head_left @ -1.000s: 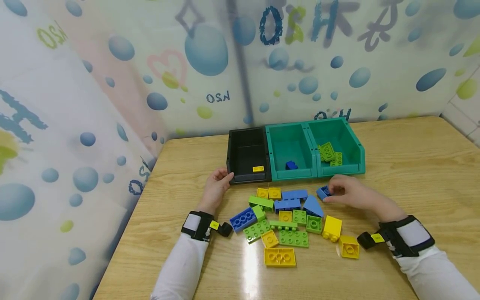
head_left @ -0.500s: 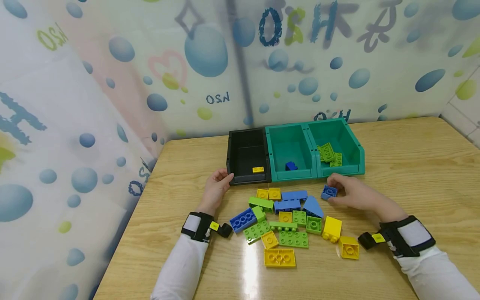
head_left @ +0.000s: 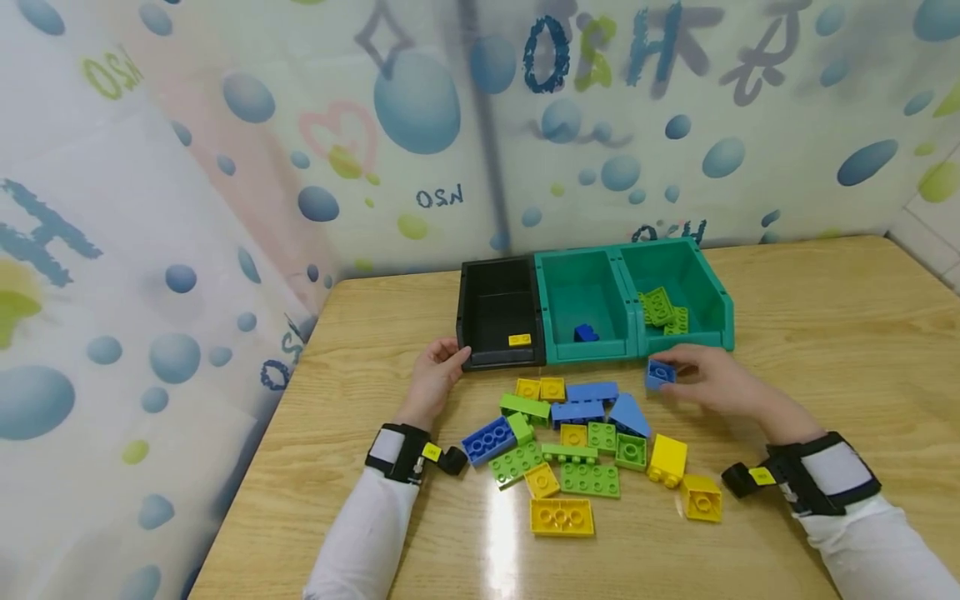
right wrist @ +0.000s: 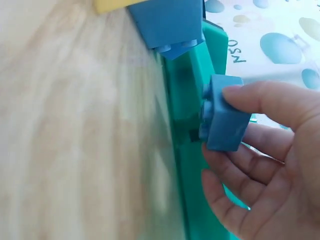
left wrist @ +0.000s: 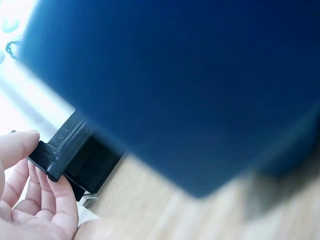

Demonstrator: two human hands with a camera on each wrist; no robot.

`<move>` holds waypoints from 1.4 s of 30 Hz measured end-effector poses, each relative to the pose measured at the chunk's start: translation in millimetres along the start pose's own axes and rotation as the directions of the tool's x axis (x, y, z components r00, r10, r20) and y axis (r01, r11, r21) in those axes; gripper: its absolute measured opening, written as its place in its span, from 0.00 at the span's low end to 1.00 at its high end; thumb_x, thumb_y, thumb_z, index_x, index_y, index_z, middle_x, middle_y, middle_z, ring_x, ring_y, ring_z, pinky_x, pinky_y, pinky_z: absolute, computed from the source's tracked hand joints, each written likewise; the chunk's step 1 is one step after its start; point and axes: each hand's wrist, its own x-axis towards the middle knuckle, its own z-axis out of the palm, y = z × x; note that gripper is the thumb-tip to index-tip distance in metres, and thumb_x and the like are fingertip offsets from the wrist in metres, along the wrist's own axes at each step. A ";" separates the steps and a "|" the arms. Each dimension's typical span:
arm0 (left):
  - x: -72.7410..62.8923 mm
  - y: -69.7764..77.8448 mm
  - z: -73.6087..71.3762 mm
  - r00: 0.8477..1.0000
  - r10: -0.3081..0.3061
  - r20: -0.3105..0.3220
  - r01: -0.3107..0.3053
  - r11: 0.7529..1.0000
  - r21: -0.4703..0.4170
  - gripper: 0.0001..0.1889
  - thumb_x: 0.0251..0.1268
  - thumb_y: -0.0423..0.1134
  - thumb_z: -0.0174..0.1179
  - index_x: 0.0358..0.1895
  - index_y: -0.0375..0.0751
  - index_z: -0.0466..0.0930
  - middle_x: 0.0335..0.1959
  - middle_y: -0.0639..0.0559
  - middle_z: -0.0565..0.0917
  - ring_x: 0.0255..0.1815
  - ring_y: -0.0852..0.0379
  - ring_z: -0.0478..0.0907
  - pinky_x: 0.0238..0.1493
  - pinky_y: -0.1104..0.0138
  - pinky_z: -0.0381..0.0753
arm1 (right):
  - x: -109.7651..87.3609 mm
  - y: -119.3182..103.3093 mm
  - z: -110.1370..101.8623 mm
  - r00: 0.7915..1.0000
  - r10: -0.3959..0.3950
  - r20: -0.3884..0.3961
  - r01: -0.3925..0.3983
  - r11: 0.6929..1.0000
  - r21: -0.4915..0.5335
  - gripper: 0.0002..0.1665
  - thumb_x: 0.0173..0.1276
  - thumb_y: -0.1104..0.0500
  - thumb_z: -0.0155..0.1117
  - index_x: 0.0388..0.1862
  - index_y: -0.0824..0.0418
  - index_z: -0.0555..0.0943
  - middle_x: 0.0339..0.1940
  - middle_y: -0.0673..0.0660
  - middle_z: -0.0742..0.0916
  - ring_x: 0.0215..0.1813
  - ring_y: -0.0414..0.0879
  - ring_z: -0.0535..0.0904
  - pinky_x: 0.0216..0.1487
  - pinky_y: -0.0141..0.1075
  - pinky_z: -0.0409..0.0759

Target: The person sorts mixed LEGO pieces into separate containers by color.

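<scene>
My left hand (head_left: 431, 382) grips the front left corner of a black bin (head_left: 497, 293), thumb on the near side in the left wrist view. One small yellow brick (head_left: 519, 340) lies in that bin. Between thumb and fingers, my right hand (head_left: 711, 385) pinches a blue building brick (head_left: 660, 375), just in front of the teal bins. In the right wrist view the held brick (right wrist: 227, 117) shows its studs facing left. A dark blue brick (head_left: 586, 333) lies in the middle teal bin (head_left: 583, 287). Several green bricks (head_left: 660, 308) lie in the right teal bin (head_left: 675, 265).
Loose blue, green and yellow bricks cover the middle of the wooden table (head_left: 360, 333). Among them are a blue sloped brick (head_left: 628, 415), a long yellow brick (head_left: 562, 517) and a yellow block (head_left: 702, 498) at the right. A patterned wall covering (head_left: 420, 200) stands behind the bins.
My right hand has lifted the blue brick slightly and carried it toward the teal bins, turning it on the way. The left hand stays on the black bin.
</scene>
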 end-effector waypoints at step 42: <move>0.1 1.2 1.8 1.000 -0.017 -0.013 0.017 1.000 0.024 0.05 0.64 0.32 0.59 0.38 0.40 0.73 0.30 0.56 0.70 0.26 0.63 0.66 0.27 0.74 0.67 | 109.6 -58.9 0.9 0.982 0.048 0.183 0.086 0.749 -0.657 0.18 0.65 0.73 0.55 0.49 0.60 0.83 0.48 0.57 0.85 0.51 0.56 0.78 0.65 0.63 0.55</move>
